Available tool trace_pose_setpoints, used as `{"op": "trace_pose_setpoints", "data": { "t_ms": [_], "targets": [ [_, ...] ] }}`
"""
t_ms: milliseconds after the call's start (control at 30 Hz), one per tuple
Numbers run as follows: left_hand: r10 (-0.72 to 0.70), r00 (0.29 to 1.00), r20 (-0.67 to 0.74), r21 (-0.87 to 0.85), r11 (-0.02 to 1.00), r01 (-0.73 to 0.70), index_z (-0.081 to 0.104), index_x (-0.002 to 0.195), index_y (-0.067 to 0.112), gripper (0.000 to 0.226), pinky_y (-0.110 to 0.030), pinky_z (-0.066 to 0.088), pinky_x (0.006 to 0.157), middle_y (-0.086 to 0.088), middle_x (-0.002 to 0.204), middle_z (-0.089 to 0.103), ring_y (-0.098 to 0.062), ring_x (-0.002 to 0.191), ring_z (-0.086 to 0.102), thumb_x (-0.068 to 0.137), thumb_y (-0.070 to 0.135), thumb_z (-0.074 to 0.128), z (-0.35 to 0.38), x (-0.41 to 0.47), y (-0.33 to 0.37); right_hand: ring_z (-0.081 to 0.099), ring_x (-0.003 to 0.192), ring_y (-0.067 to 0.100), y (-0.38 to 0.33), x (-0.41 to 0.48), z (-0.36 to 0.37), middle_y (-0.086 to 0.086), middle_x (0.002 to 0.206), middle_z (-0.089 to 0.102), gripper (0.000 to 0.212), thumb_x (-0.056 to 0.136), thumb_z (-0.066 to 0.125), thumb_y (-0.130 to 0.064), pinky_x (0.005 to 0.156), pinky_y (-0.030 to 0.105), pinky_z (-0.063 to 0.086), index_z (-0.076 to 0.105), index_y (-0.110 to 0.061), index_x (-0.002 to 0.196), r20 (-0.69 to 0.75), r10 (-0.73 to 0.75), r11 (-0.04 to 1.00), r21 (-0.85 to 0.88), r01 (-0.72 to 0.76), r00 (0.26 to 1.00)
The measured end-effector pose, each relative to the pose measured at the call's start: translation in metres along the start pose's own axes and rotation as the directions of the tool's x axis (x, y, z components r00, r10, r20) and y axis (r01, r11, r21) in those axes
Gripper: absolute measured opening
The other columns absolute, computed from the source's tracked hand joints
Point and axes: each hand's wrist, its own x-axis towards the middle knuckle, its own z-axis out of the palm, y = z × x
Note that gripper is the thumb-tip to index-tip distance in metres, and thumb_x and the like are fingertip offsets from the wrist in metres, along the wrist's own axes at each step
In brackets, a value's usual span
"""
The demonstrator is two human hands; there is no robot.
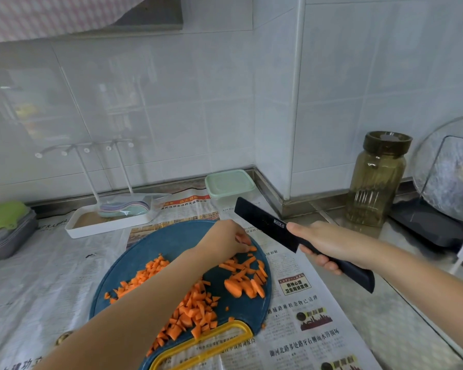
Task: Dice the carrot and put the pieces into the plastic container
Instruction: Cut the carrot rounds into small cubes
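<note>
Left hand (pixel 225 240) pinches a carrot strip (pixel 242 239) at the cutting board's (pixel 166 241) far edge; right hand (pixel 329 245) grips the knife (pixel 263 222), raised just beyond that edge. Plastic container (pixel 229 185) sits behind the board, lidded. Hasty chopping could nick fingertips.

Tall amber glass jar with dark round lid (pixel 377 180), holding metal forks. Just right of the jar, clear domed glass lid (pixel 455 182) over a flat black slab (pixel 422 225). Well left of the jar, white rectangular tray (pixel 104 229); farther left, green cloth (pixel 3 213) atop grey metal trays (pixel 8 244). Printed newspaper sheets (pixel 300 311) spread left of the jar.
</note>
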Motion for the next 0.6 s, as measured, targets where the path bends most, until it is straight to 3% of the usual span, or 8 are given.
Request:
{"op": "trace_pose_setpoints", "data": {
  "t_ms": [67, 167, 233, 300, 400, 600],
  "targets": [
    [0.062, 0.998, -0.001, 0.061, 0.996, -0.062, 0.07, 0.11, 0.017, 0.022, -0.019, 0.046, 0.081, 0.001, 0.11, 0.066, -0.009, 0.094, 0.059, 0.09, 0.023, 0.063, -0.002, -0.003, -0.003, 0.032, 0.036, 0.016, 0.002, 0.002, -0.003, 0.001, 0.044, 0.036, 0.057, 0.095, 0.035, -0.062, 0.039, 0.02, 0.031, 0.042, -0.012, 0.067, -0.002, -0.007, 0.999, -0.037, 0.007, 1.0],
    [0.286, 0.958, -0.036, 0.27, 0.925, -0.266, 0.07, 0.112, 0.02, 0.023, -0.028, 0.048, 0.084, -0.002, 0.114, 0.059, -0.015, 0.096, 0.059, 0.095, 0.022, 0.055, 0.0, -0.009, -0.01, 0.03, 0.036, 0.016, 0.001, 0.009, -0.007, 0.0, 0.044, 0.035, 0.058, 0.093, 0.035, -0.064, 0.039, 0.021, 0.031, 0.043, -0.012, 0.068, 0.043, 0.011, 0.997, -0.07, -0.008, 0.999],
    [0.427, 0.9, -0.089, 0.349, 0.86, -0.373, 0.073, 0.107, 0.019, 0.021, -0.03, 0.051, 0.074, -0.005, 0.108, 0.059, -0.019, 0.089, 0.061, 0.093, 0.021, 0.057, 0.002, -0.012, -0.016, 0.03, 0.036, 0.015, -0.002, 0.017, -0.007, 0.0, 0.046, 0.035, 0.059, 0.093, 0.034, -0.066, 0.039, 0.02, 0.031, 0.042, -0.014, 0.067, 0.077, 0.031, 0.997, -0.069, -0.025, 0.997],
    [0.529, 0.837, -0.139, 0.378, 0.81, -0.448, 0.076, 0.091, 0.018, 0.012, -0.024, 0.046, 0.055, -0.004, 0.09, 0.061, -0.018, 0.069, 0.062, 0.085, 0.018, 0.066, 0.003, -0.012, -0.021, 0.031, 0.037, 0.014, -0.004, 0.026, -0.005, 0.0, 0.048, 0.036, 0.059, 0.092, 0.034, -0.068, 0.039, 0.021, 0.031, 0.042, -0.016, 0.067, 0.122, 0.036, 0.998, -0.051, -0.03, 0.992],
    [0.605, 0.776, -0.178, 0.432, 0.757, -0.49, 0.075, 0.077, 0.02, 0.01, -0.016, 0.034, 0.042, 0.002, 0.072, 0.057, -0.012, 0.05, 0.056, 0.075, 0.022, 0.065, 0.007, -0.008, -0.027, 0.03, 0.038, 0.013, -0.002, 0.032, 0.002, 0.0, 0.048, 0.035, 0.058, 0.091, 0.034, -0.068, 0.038, 0.021, 0.03, 0.042, -0.016, 0.068, 0.178, 0.032, 0.999, -0.018, -0.03, 0.983],
    [0.601, 0.776, -0.193, 0.446, 0.757, -0.476, 0.073, 0.074, 0.022, 0.033, -0.021, 0.044, 0.038, 0.006, 0.069, 0.062, -0.012, 0.052, 0.059, 0.084, 0.03, 0.043, 0.011, -0.004, -0.029, 0.03, 0.036, 0.012, 0.001, 0.035, 0.012, -0.001, 0.047, 0.035, 0.059, 0.09, 0.033, -0.07, 0.037, 0.022, 0.03, 0.042, -0.016, 0.067, 0.22, 0.04, 0.999, 0.0, -0.041, 0.975]
  ]
}}
